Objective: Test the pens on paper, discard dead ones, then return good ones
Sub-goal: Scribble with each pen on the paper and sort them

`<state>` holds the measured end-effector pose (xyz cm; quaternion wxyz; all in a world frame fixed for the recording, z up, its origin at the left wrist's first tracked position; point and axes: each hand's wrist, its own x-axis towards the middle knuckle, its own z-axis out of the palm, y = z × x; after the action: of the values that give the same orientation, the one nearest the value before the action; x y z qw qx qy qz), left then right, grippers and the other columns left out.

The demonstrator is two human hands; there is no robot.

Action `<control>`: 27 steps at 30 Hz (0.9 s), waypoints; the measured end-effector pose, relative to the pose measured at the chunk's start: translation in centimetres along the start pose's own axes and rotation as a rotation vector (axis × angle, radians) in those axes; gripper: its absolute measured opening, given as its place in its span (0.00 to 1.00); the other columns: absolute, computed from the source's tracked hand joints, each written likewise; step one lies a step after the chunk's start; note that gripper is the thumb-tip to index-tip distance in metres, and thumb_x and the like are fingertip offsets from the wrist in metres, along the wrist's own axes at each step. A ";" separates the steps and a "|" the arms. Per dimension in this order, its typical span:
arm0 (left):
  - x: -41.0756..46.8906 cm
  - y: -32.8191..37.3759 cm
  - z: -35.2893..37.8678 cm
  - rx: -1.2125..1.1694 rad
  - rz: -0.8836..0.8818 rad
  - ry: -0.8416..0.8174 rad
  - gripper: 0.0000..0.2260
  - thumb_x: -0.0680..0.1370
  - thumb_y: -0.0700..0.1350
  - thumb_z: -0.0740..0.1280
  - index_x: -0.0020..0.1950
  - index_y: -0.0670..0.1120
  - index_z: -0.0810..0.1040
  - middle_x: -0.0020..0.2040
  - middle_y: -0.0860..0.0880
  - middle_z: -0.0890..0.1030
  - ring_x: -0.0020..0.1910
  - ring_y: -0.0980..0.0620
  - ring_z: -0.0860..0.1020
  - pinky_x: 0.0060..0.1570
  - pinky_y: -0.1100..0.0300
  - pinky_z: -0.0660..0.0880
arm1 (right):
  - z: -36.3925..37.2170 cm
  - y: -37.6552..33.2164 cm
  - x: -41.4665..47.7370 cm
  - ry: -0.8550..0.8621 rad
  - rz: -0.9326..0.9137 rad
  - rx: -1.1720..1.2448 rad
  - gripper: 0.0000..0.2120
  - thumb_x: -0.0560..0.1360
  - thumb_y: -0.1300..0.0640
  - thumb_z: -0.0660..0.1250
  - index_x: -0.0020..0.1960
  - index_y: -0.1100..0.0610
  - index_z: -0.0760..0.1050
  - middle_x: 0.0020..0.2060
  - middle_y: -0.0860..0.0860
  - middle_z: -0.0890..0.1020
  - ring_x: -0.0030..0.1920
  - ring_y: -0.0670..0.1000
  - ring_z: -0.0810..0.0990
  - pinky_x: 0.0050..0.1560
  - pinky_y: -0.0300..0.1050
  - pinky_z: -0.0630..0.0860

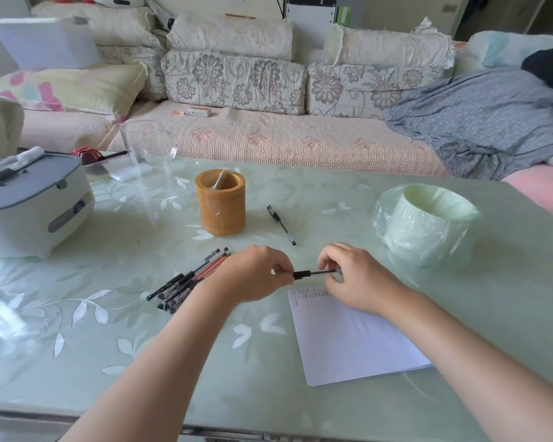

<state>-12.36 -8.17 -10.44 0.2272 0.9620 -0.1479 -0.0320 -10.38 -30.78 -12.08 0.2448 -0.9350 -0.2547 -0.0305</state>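
Bearing unreadable scribbles [310, 294], paper [348, 339] near pen [313, 273].

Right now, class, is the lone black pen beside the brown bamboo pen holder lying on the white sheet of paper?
No, the lone black pen lies on the pale green table, clear of the white sheet of paper.

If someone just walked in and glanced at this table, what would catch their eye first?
The left hand and the right hand meet mid-table, each pinching an end of one black pen above the scribbled top edge of a white sheet of paper. Left of them lies a heap of black and red pens, with an orange-brown pen holder standing behind.
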 end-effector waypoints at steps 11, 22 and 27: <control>0.7 1.8 1.6 -0.147 0.113 0.142 0.07 0.71 0.47 0.75 0.44 0.54 0.79 0.37 0.62 0.78 0.35 0.60 0.76 0.34 0.71 0.68 | 0.7 -0.4 0.2 -0.137 -0.056 0.013 0.11 0.81 0.48 0.59 0.53 0.51 0.78 0.43 0.44 0.77 0.47 0.48 0.76 0.49 0.47 0.74; 0.2 1.6 1.4 -0.265 0.078 0.157 0.03 0.72 0.43 0.75 0.44 0.50 0.84 0.35 0.59 0.81 0.35 0.60 0.75 0.36 0.70 0.71 | 0.3 -1.3 0.0 -0.027 -0.038 -0.153 0.12 0.80 0.43 0.59 0.49 0.46 0.78 0.32 0.45 0.76 0.37 0.51 0.74 0.35 0.44 0.68; 0.2 1.4 1.0 -0.222 0.067 0.168 0.02 0.73 0.44 0.75 0.43 0.50 0.84 0.32 0.61 0.78 0.34 0.63 0.74 0.34 0.72 0.69 | -0.1 -1.7 0.0 -0.056 0.027 -0.111 0.13 0.78 0.38 0.60 0.52 0.42 0.79 0.27 0.45 0.73 0.32 0.45 0.72 0.32 0.39 0.65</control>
<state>-12.72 -9.86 -10.74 0.3449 0.9248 -0.1559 0.0398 -11.20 -29.53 -11.25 0.1856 -0.9511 -0.2466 -0.0151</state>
